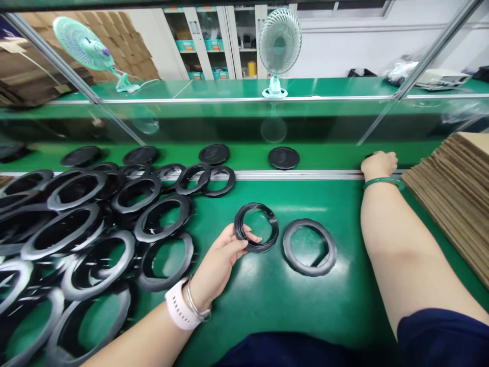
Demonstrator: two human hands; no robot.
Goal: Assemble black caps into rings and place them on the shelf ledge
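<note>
My left hand [225, 255] grips a black plastic ring [274, 235] by its left side, thumb on top and fingers curled through the opening. The ring is raised a little above the green table. Just right of it a wider black ring with a grey flat rim [296, 262] lies on the table. My right hand [379, 164] reaches to the far strip beyond the metal rail, its fingers curled. A small dark bit shows at its left side, but most of what it touches is hidden behind the hand.
Many black rings [91, 265] lie heaped at the left. Several round black discs [283, 158] sit along the green strip behind the metal rail [267, 175]. Stacked cardboard sheets [451, 188] stand at the right. Two fans [280, 46] stand on the shelf behind a clear panel.
</note>
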